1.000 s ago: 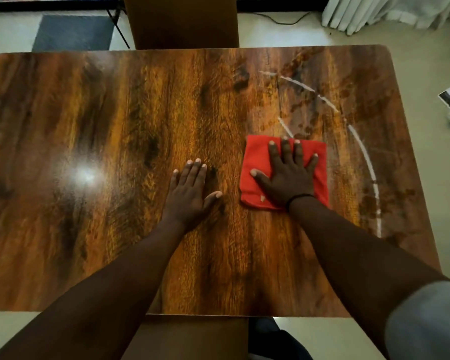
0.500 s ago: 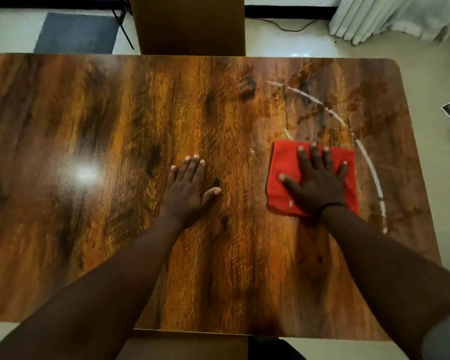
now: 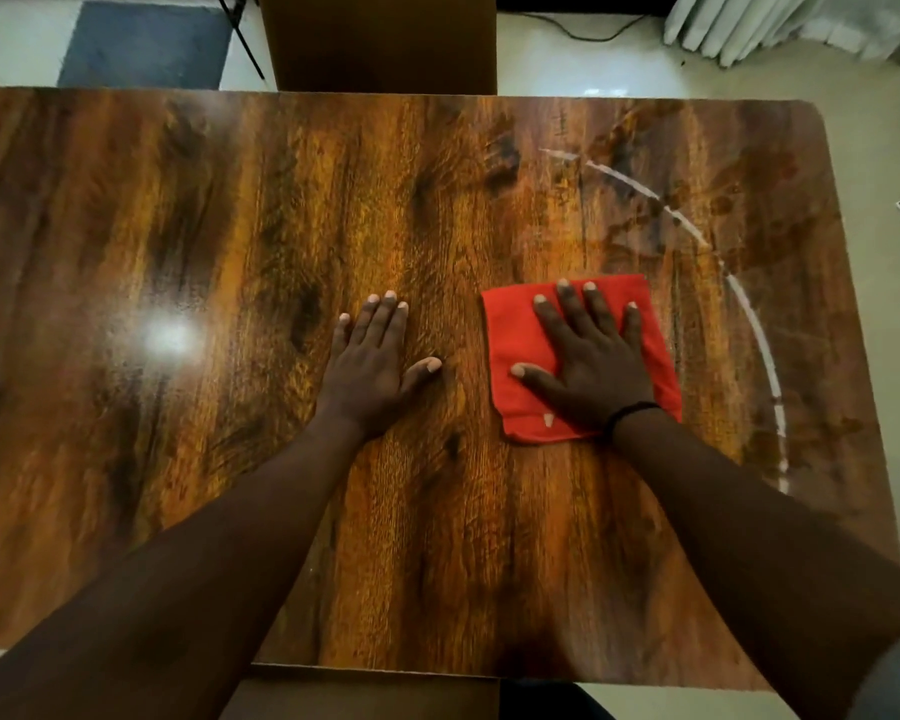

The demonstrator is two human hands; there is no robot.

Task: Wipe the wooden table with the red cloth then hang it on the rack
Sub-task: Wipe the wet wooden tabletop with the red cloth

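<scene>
A folded red cloth [image 3: 510,350] lies flat on the wooden table [image 3: 178,433], right of centre. My right hand [image 3: 588,361] presses down on it with fingers straight and spread. My left hand [image 3: 372,371] rests flat on the bare wood just left of the cloth, fingers straight, holding nothing. A curved white streak [image 3: 749,314] and dull smears mark the tabletop to the right of and beyond the cloth. No rack is in view.
A brown chair back [image 3: 380,39] stands at the table's far edge, another chair at the near edge. A grey mat [image 3: 141,44] lies on the floor far left, white curtains [image 3: 801,23] far right, papers at the right edge.
My right hand slid the red cloth right, then back left toward the centre. My left hand stayed flat in place.
</scene>
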